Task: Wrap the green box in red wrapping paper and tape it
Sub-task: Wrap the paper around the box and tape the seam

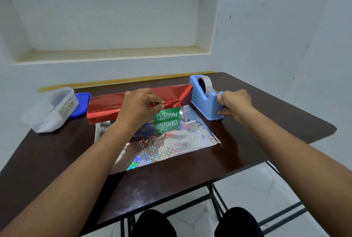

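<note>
so there's one green box mid-table, half under one sheet of red paper, long axis running left-right, with the left hand pinching the paper's edge and the right hand pinching tape at the one blue dispenser
</note>
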